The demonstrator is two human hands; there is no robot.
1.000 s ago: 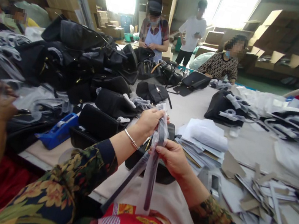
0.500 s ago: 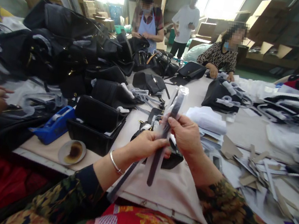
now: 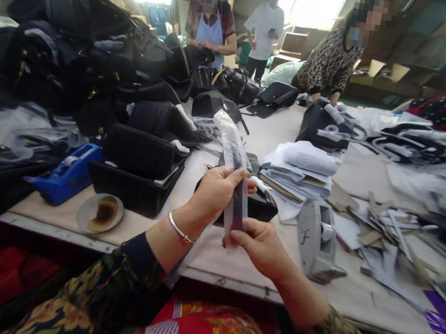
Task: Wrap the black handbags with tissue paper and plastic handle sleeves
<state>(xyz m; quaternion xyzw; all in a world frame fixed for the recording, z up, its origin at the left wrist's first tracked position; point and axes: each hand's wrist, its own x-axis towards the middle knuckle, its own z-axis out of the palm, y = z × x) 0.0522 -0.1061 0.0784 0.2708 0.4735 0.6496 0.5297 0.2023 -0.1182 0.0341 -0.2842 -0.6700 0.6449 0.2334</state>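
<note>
- Filling the ten o'clock side of the worktop [image 3: 263, 134], a pile of black bags [image 3: 75, 49] lies heaped with loose plastic wrap among it. Judging by that heap, much wrapping is left to do.
- At two o'clock from the hands sits a stack of papers [image 3: 298, 169], and cardboard scraps [image 3: 383, 235] spread out at three o'clock.
- A black handbag [image 3: 261, 207] lies on the worktop just behind the hands, at twelve o'clock.
- The left hand [image 3: 214, 188] is closed around a dark strap [image 3: 238, 207] and its clear sleeve [image 3: 231, 134], both held above the near edge of the worktop.
- The right hand [image 3: 261, 245], at five o'clock from the left, pinches the strap's lower end between thumb and fingers.
- The strap seems only partly sleeved: the sleeve's upper length, rising toward eleven o'clock, looks empty.
- A grey tape holder [image 3: 316, 241] at three o'clock bears a scrawled dark mark, too unclear to read.
- A blue tape dispenser [image 3: 66, 174] at nine o'clock shows no legible label, and no brand can be read on any bag.
</note>
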